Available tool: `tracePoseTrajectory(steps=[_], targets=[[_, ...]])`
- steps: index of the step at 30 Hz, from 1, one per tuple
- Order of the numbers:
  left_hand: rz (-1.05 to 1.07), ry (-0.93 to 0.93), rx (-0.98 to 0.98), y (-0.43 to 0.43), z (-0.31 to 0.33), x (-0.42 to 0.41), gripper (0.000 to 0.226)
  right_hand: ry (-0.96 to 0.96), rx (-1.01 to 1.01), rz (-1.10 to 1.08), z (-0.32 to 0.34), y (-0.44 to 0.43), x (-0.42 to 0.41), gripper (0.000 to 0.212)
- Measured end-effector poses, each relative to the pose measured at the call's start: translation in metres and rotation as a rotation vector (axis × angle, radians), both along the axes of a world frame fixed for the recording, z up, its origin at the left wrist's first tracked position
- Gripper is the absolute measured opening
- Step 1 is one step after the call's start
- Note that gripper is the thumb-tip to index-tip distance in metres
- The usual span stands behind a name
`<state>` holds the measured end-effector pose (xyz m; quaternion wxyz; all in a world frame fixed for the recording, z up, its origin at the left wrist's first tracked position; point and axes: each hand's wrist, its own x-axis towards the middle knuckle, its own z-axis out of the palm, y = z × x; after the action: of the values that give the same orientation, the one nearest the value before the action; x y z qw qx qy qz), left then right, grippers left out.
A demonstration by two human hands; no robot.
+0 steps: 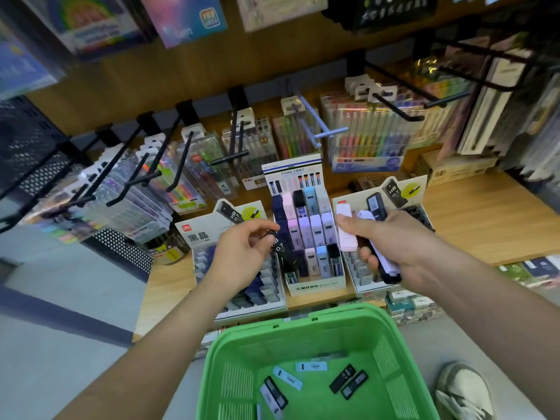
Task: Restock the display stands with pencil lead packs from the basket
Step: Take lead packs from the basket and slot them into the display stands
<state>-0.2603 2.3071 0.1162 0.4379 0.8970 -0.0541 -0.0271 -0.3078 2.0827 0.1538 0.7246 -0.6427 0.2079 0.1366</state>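
Both hands held pencil lead packs over the cardboard stands.

The left hand (242, 250) pinched a slim black rectangular pack (280, 247) printed HB 0.7 in front of the middle stand (315, 287), a stepped cardboard box with pastel and dark cases upright in rows. The right hand (388, 247) gripped a fanned bundle of packs (345, 237), pink, white and black, above the right stand (357, 200). Below, the green basket (303, 321) of slotted plastic held more flat loose packs (342, 378). The stands sat on a pale wooden shelf (485, 225).
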Motion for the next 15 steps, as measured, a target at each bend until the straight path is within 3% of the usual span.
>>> tracePoseTrajectory(steps=[4, 7, 15], targets=[[-0.014, -0.032, -0.042, -0.02, 0.002, 0.001, 0.026, -0.121, -0.343, 0.0, 0.011, -0.038, 0.008, 0.017], [-0.074, -0.009, -0.059, -0.055, -0.002, 0.003, 0.021, -0.089, -0.467, -0.034, 0.011, -0.075, 0.009, 0.02], [-0.238, -0.093, 0.093, -0.155, -0.033, 0.01, 0.016, 0.046, -0.38, -0.252, -0.035, -0.137, -0.006, 0.018]])
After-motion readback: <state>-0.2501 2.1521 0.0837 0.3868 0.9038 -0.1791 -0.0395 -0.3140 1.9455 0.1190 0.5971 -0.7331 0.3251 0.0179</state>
